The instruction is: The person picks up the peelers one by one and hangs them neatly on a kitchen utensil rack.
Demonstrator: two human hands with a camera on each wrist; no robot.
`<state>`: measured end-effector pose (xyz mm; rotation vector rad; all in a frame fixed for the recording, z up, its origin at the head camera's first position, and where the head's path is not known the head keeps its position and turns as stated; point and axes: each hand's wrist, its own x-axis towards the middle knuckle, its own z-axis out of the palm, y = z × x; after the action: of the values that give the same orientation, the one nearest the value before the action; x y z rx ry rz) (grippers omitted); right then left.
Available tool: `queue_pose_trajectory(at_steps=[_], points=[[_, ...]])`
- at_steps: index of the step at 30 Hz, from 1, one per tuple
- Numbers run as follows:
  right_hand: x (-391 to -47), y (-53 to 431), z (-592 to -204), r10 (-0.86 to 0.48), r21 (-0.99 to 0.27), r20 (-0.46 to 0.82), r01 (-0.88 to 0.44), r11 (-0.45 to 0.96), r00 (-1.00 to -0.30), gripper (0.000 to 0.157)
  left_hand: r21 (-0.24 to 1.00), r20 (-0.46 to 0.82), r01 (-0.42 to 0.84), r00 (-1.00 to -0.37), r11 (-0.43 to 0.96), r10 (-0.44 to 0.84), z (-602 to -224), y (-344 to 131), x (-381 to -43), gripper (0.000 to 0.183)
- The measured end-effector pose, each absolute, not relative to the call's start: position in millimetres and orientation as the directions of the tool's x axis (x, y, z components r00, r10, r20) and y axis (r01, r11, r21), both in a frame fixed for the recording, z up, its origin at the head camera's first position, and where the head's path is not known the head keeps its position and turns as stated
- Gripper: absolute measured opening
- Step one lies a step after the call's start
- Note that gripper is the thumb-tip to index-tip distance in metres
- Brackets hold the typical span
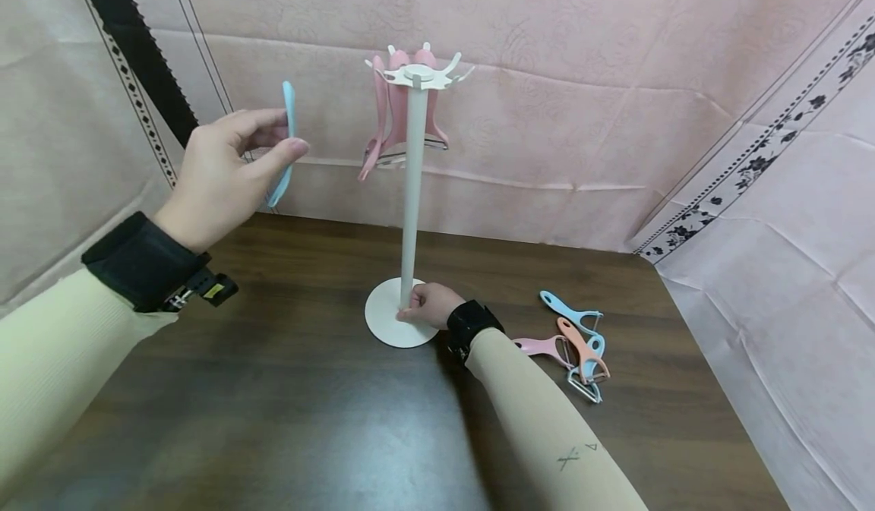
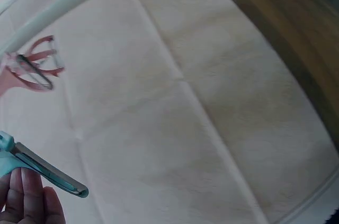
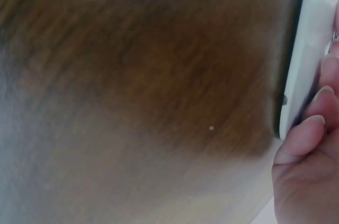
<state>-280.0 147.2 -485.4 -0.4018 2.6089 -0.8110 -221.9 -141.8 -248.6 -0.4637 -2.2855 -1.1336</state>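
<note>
My left hand (image 1: 229,165) pinches a light blue peeler (image 1: 290,105) between thumb and fingers, raised left of a white rack (image 1: 413,192). In the left wrist view, the peeler's metal blade (image 2: 50,171) juts out past the fingers (image 2: 32,197). Several pink peelers (image 1: 399,108) hang from hooks on the rack's far left side; the hooks nearest me and to the right hold nothing. Low on the rack, my right hand (image 1: 432,306) holds the foot of the pole, just above the round base (image 1: 386,329). The right wrist view shows its curled fingers (image 3: 304,139) against white plastic.
Right of the rack, a loose pile on the dark wooden table (image 1: 307,420) holds blue peelers (image 1: 563,306), an orange peeler (image 1: 577,344) and a pink peeler (image 1: 540,346), some overlapping. A pale patterned cloth (image 1: 547,139) hangs behind the table and along its sides.
</note>
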Motion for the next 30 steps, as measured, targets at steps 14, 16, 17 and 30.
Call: queue_pose_trajectory(at_steps=[14,16,17,30], points=[[-276.7,146.3,-481.9,-0.393,-0.59,-0.253,-0.181,0.787,-0.884,0.039,0.641,0.645,0.601,-0.759,0.478,0.09,-217.3,-107.9,-216.4,0.037],[-275.8,146.5,-480.5,-0.399,-0.583,-0.245,-0.195,0.789,-0.884,0.039,0.64,0.647,0.605,-0.757,0.474,0.091,-215.0,-104.1,-217.0,0.037],[-275.3,146.7,-479.8,-0.402,-0.58,-0.242,-0.2,0.79,-0.883,0.039,0.642,0.649,0.608,-0.756,0.468,0.091,-213.7,-101.9,-217.3,0.037],[-276.0,147.4,-479.9,-0.396,-0.605,-0.265,-0.169,0.778,-0.879,0.039,0.626,0.648,0.609,-0.753,0.487,0.11,-202.1,-81.7,-214.1,0.037]])
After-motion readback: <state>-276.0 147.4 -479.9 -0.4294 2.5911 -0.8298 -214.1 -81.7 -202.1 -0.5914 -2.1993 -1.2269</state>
